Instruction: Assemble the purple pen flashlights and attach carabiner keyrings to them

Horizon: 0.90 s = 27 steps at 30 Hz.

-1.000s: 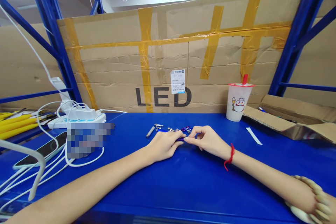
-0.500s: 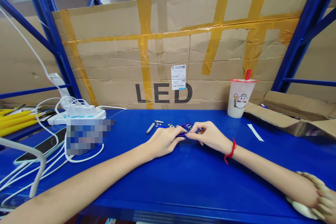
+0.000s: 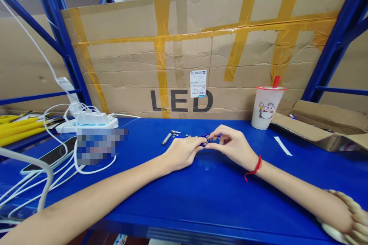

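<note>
Over the blue tabletop, my left hand [image 3: 182,154] is closed around a slim purple-blue piece [image 3: 203,144] with a shiny metal end. Most of this piece is hidden by the fingers, so its kind is unclear. Beside it, my right hand [image 3: 235,146] has thumb and index finger apart, the thumb close to the metal end. Behind the fingertips lie other purple-blue parts [image 3: 205,135], partly covered. A silver metal cylinder [image 3: 166,139] lies left of them, with several small metal pieces [image 3: 176,134] nearby.
A white cup [image 3: 266,109] with a red straw stands back right, beside an open cardboard box [image 3: 316,132]. A white strip [image 3: 283,146] lies before it. At left are a power strip [image 3: 97,123], white cables and a phone [image 3: 51,156]. Large cardboard [image 3: 129,72] stands behind.
My right thumb and index finger have parted from a pinch at the piece's end. My left hand keeps its hold. The whole view has shifted slightly.
</note>
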### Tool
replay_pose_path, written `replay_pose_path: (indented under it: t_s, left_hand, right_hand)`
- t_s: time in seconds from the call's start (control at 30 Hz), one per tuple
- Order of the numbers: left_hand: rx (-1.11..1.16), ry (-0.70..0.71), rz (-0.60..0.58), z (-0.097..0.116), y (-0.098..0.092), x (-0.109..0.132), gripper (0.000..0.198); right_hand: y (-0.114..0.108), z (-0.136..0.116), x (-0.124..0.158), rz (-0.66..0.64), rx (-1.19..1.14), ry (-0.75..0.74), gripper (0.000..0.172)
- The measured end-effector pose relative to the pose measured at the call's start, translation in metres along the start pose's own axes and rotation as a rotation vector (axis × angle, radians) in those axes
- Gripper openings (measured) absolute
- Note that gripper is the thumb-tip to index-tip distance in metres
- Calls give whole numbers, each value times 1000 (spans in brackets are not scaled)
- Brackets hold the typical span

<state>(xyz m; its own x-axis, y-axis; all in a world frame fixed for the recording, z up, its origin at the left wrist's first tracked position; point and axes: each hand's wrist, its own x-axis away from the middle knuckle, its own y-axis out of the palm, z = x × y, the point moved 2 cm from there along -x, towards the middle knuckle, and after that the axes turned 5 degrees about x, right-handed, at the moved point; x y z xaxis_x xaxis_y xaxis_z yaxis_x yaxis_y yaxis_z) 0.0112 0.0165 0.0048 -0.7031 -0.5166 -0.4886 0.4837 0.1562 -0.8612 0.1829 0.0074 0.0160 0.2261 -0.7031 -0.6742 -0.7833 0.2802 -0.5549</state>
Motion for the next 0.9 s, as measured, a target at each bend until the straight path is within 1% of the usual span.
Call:
replay_pose_path:
  t_s: [0.07,0.1,0.27,0.47,0.57,0.73,0.9]
  left_hand:
    - [6,0,-2,0,0,0,23]
    - [4,-1,-3,0,0,0,23]
    - [-16,-34,-12,-2,0,0,21]
    - [39,-5,-67,0,-1,0,22]
    - [49,-4,-92,1,-2,1,22]
    - [72,15,-93,1,-1,2,23]
    - [46,28,-97,0,0,2,23]
  right_hand:
    - [-3,-3,0,16,93,-140,33]
    - [-4,-3,1,10,141,-184,31]
    - [-8,1,2,5,318,-296,26]
    - [-9,-3,5,32,392,-322,28]
    - [-9,-6,6,54,397,-375,28]
    - [-9,-5,8,50,372,-405,29]
    - [-8,-5,8,86,344,-442,25]
